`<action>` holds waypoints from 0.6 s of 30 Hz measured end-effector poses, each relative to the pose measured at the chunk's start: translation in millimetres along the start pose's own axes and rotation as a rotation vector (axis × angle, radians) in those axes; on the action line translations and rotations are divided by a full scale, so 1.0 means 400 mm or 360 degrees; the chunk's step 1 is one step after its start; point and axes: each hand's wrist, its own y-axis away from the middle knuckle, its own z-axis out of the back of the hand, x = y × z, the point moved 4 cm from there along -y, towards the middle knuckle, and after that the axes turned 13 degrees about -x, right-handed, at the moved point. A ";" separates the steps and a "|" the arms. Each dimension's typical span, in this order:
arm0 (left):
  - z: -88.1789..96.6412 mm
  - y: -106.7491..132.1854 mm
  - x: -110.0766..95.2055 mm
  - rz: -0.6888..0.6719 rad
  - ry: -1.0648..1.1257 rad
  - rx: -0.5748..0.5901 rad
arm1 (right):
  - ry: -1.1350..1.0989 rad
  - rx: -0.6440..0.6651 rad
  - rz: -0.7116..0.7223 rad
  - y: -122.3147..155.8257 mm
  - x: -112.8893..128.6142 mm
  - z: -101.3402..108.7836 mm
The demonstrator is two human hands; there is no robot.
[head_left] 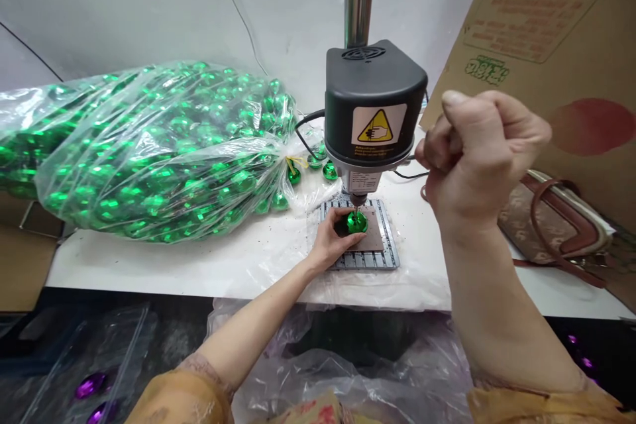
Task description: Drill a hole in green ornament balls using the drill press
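Note:
My left hand [332,238] is closed around a shiny green faceted ball [357,220], thumb in front and fingers behind. The ball sits on a brown board [375,237] on the slotted metal base [390,258] of a small drill press [375,106]. Right above the ball is the drill chuck [358,199], its thin bit reaching down to the ball's top. On the right side of the black motor head, my right hand [477,146] is raised in a fist. A short dark lever end shows beside its fingers; the rest of the lever is hidden by the hand.
A big clear plastic bag [163,152] of green balls fills the left of the white table [149,265]. Loose green balls [330,170] lie behind the base. At right stand a handbag [561,218] and a large carton [556,46]. Purple balls [90,385] lie below, left.

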 end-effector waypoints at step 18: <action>0.150 0.021 -0.097 -0.0820 -0.0846 0.0180 | -0.0091 0.0041 0.0009 -0.025 -0.012 -0.007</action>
